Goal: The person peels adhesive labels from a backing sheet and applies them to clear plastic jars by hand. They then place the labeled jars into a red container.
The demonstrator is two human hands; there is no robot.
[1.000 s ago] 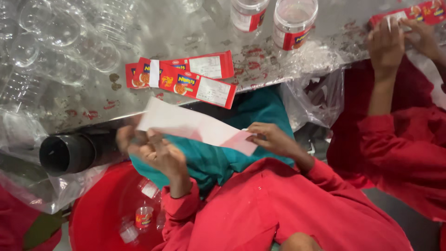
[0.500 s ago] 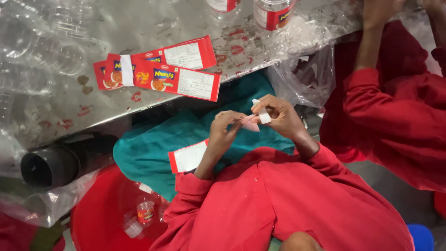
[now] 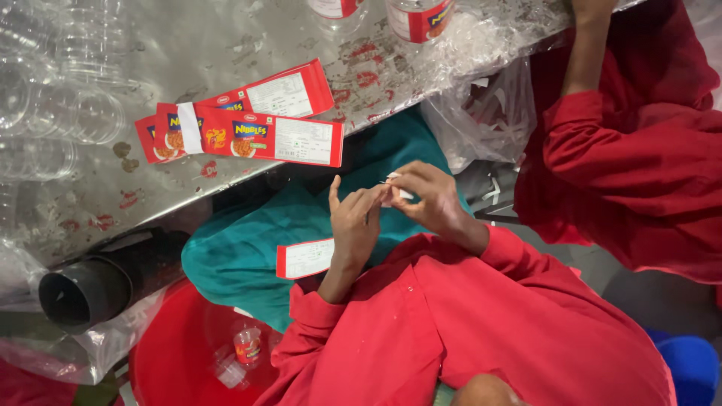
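Between the two hands, above the lap, a small white strip [image 3: 397, 194] is pinched by the right hand [image 3: 429, 201]; the left hand [image 3: 355, 219], fingers loosely together, touches it from nine o'clock. A red-and-white label [image 3: 304, 259] lies on the teal cloth [image 3: 241, 248] at seven o'clock, unapplied. More red labels [image 3: 248, 128] wait on the metal table [image 3: 150, 45] at eleven o'clock, so I judge most labelling remains.
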